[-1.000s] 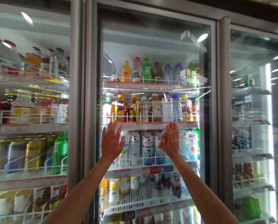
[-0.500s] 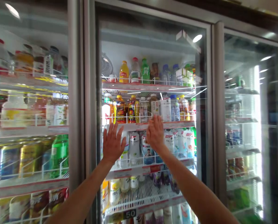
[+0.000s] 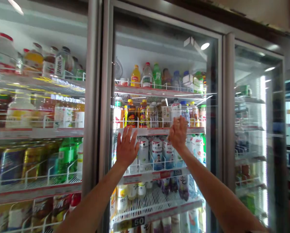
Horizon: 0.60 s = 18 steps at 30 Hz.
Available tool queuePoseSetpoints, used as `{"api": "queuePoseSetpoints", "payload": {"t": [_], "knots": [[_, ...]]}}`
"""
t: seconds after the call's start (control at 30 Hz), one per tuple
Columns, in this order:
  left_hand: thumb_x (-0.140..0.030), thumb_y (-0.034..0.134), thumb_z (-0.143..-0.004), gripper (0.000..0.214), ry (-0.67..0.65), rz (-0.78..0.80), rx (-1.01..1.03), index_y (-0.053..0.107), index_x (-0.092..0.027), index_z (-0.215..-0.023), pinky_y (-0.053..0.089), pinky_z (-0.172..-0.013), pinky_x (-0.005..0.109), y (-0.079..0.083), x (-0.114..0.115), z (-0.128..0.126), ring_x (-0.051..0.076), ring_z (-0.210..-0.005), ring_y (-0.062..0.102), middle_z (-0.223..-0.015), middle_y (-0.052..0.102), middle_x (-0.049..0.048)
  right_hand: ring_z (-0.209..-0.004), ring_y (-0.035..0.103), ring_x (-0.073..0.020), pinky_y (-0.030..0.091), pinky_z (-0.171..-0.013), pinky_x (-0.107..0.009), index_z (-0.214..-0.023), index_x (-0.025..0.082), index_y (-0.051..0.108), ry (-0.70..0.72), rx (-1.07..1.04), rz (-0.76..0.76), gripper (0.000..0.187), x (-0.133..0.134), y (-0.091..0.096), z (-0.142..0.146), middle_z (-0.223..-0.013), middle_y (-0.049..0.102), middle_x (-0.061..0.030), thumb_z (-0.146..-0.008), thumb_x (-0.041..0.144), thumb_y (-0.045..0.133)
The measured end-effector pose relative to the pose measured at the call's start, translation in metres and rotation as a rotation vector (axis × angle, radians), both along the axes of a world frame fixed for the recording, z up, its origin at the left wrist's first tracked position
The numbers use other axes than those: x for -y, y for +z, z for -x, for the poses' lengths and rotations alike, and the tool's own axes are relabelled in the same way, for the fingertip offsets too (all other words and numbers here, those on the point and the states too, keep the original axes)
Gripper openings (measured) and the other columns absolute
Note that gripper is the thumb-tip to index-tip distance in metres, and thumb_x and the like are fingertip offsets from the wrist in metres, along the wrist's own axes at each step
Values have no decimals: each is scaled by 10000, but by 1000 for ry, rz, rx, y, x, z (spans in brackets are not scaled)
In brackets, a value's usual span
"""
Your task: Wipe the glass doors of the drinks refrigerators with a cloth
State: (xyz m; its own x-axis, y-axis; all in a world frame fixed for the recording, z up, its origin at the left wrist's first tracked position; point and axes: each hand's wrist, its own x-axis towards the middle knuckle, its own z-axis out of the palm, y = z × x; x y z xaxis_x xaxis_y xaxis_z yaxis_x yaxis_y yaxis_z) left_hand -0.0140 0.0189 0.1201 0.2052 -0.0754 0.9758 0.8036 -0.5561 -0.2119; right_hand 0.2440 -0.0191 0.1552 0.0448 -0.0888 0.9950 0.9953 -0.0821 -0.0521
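My left hand [image 3: 127,147] is raised with its palm toward the glass door [image 3: 164,45] of a drinks fridge, fingers spread and holding nothing. To its right, my right hand [image 3: 178,132] is also up at the glass, its fingers slightly bent and a little blurred, with no object visible in it. Whether either palm touches the glass I cannot tell. Behind the door, white-labelled bottles [image 3: 157,153] stand on the shelf by my hands. Dark bottles with yellow caps [image 3: 131,114] are on the shelf above.
Metal door frames [image 3: 93,97] part this door from a left fridge section with cans [image 3: 33,165] and green bottles [image 3: 67,158]. Another glass door [image 3: 250,71] is on the right. More bottles [image 3: 156,76] line the top shelf; a wire shelf [image 3: 156,204] lies lower down.
My right hand has moved right across the door, away from my left hand, its fingers more bent. The view has shifted, showing more of the left section. My left hand stays spread.
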Motion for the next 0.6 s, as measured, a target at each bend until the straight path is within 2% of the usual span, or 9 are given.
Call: {"api": "queuePoseSetpoints", "payload": {"t": [0.07, 0.13, 0.2, 0.27, 0.33, 0.4, 0.5, 0.6], "knots": [[-296, 458, -870, 447, -17, 17, -15, 444, -175, -1300, 120, -1136, 428, 0, -1, 3, 210, -1392, 156, -1419, 378, 125, -1386, 180, -204, 250, -1091, -464, -1306, 194, 443, 0, 112, 56, 440, -3, -6, 25, -1442, 332, -100, -891, 295, 336], [-306, 466, -864, 464, -37, 41, -49, 431, -200, -1314, 122, -1138, 414, 0, 0, 7, 206, -1389, 176, -1431, 364, 104, -1376, 212, -208, 213, -1099, -491, -1309, 210, 438, -33, 152, 75, 442, 0, -8, 27, -1434, 352, -91, -884, 299, 356], [-314, 475, -856, 474, -41, 57, -85, 428, -219, -1318, 131, -1139, 399, 1, 1, 13, 202, -1384, 198, -1437, 356, 90, -1359, 251, -239, 186, -1093, -530, -1307, 189, 441, -75, 109, 58, 455, 7, -7, 6, -1420, 372, -110, -877, 316, 364], [-314, 475, -855, 468, -24, 65, -104, 438, -213, -1310, 137, -1137, 400, 3, 4, 17, 207, -1378, 219, -1434, 362, 94, -1340, 278, -286, 187, -1076, -560, -1302, 147, 449, -95, 32, 16, 476, 14, -2, -27, -1405, 385, -144, -870, 332, 367], [-310, 468, -858, 462, -11, 62, -95, 438, -203, -1307, 134, -1136, 414, 10, 6, 18, 214, -1377, 222, -1432, 364, 102, -1320, 303, -320, 207, -1061, -568, -1307, 107, 441, -91, -33, -37, 496, 18, 4, -58, -1392, 389, -182, -872, 332, 356], [-310, 455, -864, 482, -8, 58, -54, 405, -198, -1330, 128, -1136, 429, 22, 6, 14, 221, -1385, 195, -1454, 322, 106, -1313, 309, -332, 237, -1054, -554, -1320, 73, 418, -69, -67, -85, 511, 16, 9, -74, -1385, 379, -218, -883, 323, 329], [-333, 437, -871, 536, -5, 70, 25, 336, -174, -1374, 116, -1135, 455, 46, 3, 2, 238, -1397, 137, -1488, 237, 119, -1340, 256, -323, 273, -1052, -536, -1338, 59, 379, -43, -69, -139, 518, 9, 15, -60, -1409, 326, -228, -891, 307, 296], [-354, 433, -871, 562, -4, 98, 74, 310, -174, -1389, 87, -1133, 489, 61, 0, -10, 258, -1400, 112, -1497, 210, 117, -1365, 223, -263, 291, -1068, -502, -1323, 155, 409, -12, 86, -47, 474, 2, 15, -25, -1443, 309, -127, -878, 299, 333]]}}
